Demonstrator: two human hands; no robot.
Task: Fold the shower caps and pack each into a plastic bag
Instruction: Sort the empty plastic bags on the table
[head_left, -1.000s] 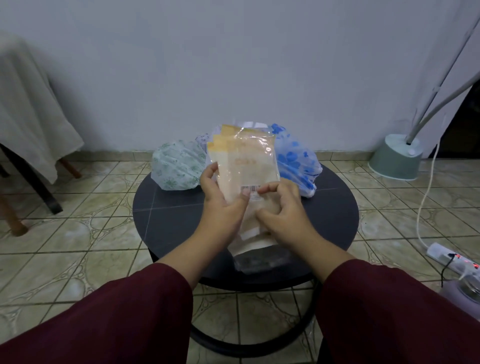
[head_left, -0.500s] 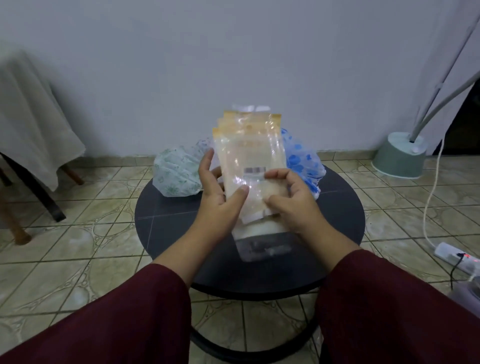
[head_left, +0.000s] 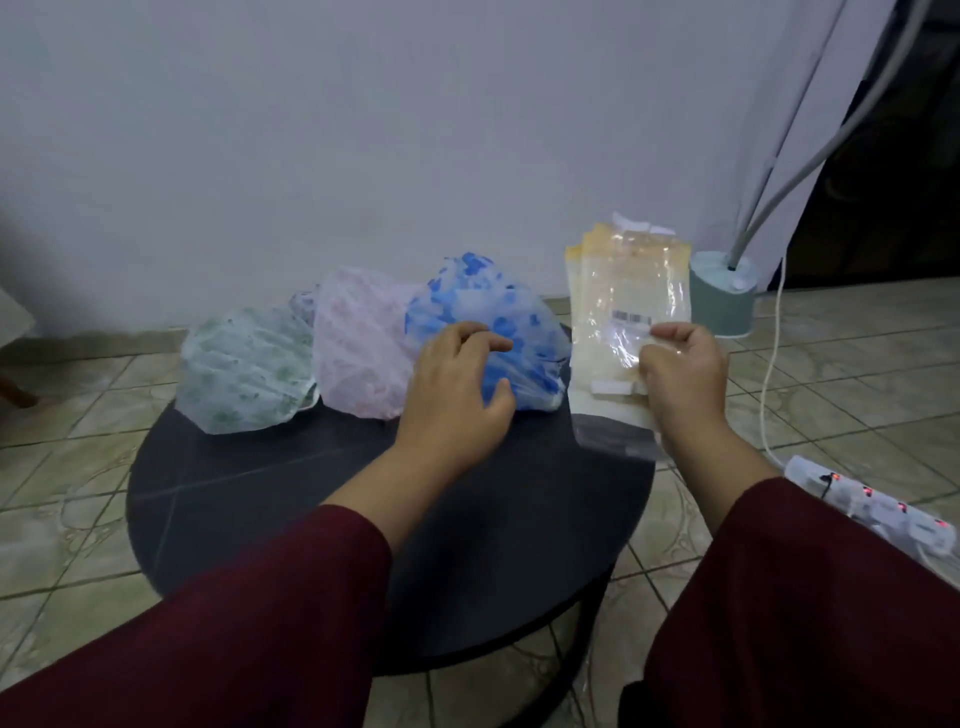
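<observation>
Caps — green (head_left: 244, 369), pink (head_left: 358, 343), blue-blotched (head_left: 478, 301).

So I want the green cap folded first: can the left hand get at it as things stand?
Probably yes. The left hand holds nothing and hovers at the blue cap; the green cap lies at the row's left end, its near side uncovered on the table.

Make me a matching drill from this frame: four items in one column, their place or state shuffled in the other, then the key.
1. green shower cap
2. pink shower cap
3. blue shower cap
4. stack of plastic bags

A. under the left hand
B. held up by the right hand
C. leftmost on the round table
D. between the other two caps

Pairs: 1-C, 2-D, 3-A, 4-B
</observation>
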